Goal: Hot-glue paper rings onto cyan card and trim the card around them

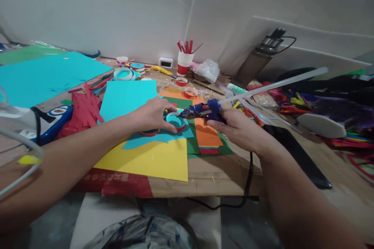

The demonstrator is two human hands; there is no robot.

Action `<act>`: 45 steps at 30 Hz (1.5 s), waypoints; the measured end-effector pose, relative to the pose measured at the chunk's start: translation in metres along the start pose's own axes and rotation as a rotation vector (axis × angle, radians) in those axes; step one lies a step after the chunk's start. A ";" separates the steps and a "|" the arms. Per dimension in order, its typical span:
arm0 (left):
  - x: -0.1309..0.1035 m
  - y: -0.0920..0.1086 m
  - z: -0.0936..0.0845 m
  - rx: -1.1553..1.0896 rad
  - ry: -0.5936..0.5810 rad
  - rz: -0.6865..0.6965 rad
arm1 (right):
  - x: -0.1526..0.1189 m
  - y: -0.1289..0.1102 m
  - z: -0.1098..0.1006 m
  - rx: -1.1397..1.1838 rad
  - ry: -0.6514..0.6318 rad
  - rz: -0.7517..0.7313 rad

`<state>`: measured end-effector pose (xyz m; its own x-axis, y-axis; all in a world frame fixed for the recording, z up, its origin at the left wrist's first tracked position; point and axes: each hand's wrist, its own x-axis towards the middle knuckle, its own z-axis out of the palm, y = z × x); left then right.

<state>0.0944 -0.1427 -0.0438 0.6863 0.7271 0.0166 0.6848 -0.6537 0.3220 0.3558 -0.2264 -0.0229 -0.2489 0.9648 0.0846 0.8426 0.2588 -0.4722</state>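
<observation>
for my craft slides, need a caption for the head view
Right hand holds a blue glue gun against a paper ring steadied by the left hand.

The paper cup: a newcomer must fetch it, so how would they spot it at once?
Start at the pale wall behind the table. Near it, between a small white digital display and a clear plastic bag, stands the paper cup. Unlike them, it is white above, red below, with red strips poking out.

Tilted dark bottle [254, 61], black phone [296, 155], small white clock [166, 62]
</observation>
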 end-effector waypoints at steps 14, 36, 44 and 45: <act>0.001 -0.003 0.003 -0.035 0.042 0.040 | 0.001 -0.006 0.009 -0.026 0.023 -0.039; 0.003 -0.005 0.005 -0.015 0.064 0.087 | 0.004 -0.018 0.022 -0.261 0.003 -0.037; 0.004 -0.005 0.005 -0.002 0.054 0.073 | 0.000 -0.018 0.020 -0.313 0.011 -0.038; 0.004 -0.004 0.004 -0.009 0.052 0.072 | 0.000 -0.018 0.020 -0.316 0.010 -0.036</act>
<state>0.0954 -0.1377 -0.0492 0.7199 0.6883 0.0892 0.6316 -0.7030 0.3269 0.3307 -0.2322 -0.0317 -0.2783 0.9546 0.1058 0.9402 0.2933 -0.1730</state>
